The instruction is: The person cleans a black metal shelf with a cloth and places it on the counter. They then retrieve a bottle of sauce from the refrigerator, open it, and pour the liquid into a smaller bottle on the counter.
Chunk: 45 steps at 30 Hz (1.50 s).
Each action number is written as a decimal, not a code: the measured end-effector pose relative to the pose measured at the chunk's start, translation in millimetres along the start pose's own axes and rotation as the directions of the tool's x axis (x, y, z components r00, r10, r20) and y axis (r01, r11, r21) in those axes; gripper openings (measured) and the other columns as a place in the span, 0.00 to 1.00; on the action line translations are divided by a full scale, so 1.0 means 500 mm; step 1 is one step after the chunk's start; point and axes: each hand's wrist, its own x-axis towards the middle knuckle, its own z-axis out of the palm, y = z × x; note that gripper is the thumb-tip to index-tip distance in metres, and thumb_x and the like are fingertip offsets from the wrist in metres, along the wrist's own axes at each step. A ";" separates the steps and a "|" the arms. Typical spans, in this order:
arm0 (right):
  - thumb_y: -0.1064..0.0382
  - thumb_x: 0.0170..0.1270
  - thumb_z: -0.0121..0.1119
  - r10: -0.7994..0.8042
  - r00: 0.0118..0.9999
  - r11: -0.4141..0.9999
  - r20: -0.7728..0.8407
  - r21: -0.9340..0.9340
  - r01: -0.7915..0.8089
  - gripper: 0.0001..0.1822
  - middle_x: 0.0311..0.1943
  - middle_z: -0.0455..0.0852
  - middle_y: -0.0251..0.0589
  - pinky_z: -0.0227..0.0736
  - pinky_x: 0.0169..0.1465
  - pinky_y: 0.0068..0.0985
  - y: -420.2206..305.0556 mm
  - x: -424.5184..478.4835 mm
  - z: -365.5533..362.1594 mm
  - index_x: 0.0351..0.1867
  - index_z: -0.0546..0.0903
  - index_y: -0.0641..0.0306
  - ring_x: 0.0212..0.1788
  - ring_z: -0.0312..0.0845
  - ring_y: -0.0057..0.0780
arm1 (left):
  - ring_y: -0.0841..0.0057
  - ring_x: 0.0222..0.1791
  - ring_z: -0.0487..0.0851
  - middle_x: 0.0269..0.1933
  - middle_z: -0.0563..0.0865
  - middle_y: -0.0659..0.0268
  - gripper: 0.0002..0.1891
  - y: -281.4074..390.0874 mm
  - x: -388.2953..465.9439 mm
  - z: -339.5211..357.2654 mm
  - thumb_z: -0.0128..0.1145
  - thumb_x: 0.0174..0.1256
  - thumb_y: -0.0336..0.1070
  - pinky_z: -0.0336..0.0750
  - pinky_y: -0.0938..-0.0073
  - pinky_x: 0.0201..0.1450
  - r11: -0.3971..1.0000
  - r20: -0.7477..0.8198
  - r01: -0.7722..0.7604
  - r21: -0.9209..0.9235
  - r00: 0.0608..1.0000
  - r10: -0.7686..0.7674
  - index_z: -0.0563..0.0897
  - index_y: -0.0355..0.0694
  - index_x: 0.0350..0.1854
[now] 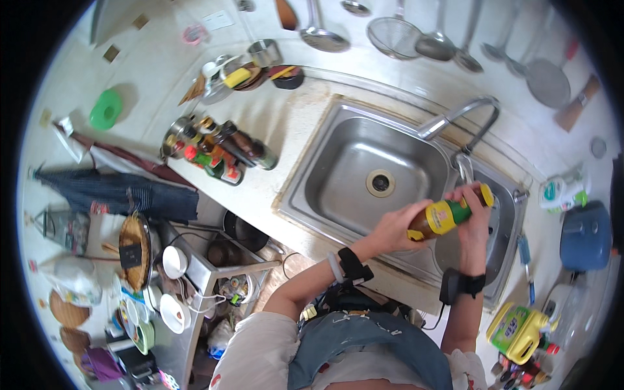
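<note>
Both hands hold a bottle (pixel 441 218) of brown contents with a yellow cap, a green band and a yellow label that bears writing. It lies tilted above the divider and right basin of the steel sink (pixel 312 214), cap end up and to the right. My left hand (pixel 397 229) grips the lower end of the bottle. Around its neck end, just under the cap, wraps my right hand (pixel 473 214). The faucet (pixel 480 105) arches behind the hands, its spout over the left basin. A drain (pixel 380 183) shows in that basin; the right basin is partly hidden by my hand and arm.
Several sauce bottles (pixel 229 151) stand left of the sink on the counter (pixel 253 204). Ladles and a strainer (pixel 394 36) hang on the back wall. To the right are a brush (pixel 525 263), a blue container (pixel 585 239) and a yellow jug (pixel 516 331). A metal table (pixel 180 348) holds bowls.
</note>
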 end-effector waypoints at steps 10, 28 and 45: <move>0.66 0.65 0.61 -0.412 0.908 0.903 -0.069 -0.167 0.397 0.10 0.26 0.72 0.36 0.70 0.44 0.32 -0.084 -0.106 0.108 0.32 0.70 0.61 0.33 0.71 0.29 | 0.54 0.72 0.66 0.71 0.70 0.51 0.62 -0.017 -0.023 -0.106 0.82 0.35 0.44 0.60 0.61 0.74 0.991 0.066 -0.083 -0.107 0.994 0.090 0.55 0.39 0.77; 0.65 0.60 0.62 -0.566 0.746 0.809 -0.352 -0.063 0.584 0.08 0.22 0.76 0.39 0.76 0.40 0.36 -0.103 -0.594 0.157 0.34 0.73 0.60 0.28 0.77 0.37 | 0.68 0.59 0.80 0.60 0.79 0.55 0.49 0.135 -0.158 0.026 0.52 0.65 0.72 0.75 0.66 0.63 0.608 0.877 0.682 -0.407 0.104 0.469 0.61 0.31 0.72; 0.68 0.53 0.68 -0.817 -0.288 0.535 -0.499 -0.843 -0.056 0.08 0.25 0.85 0.38 0.77 0.40 0.23 0.163 -1.712 0.375 0.28 0.77 0.65 0.31 0.83 0.23 | 0.55 0.57 0.82 0.61 0.81 0.54 0.33 0.450 -1.012 0.581 0.69 0.59 0.36 0.75 0.58 0.63 0.689 0.667 -0.057 -0.722 -0.324 0.671 0.71 0.37 0.67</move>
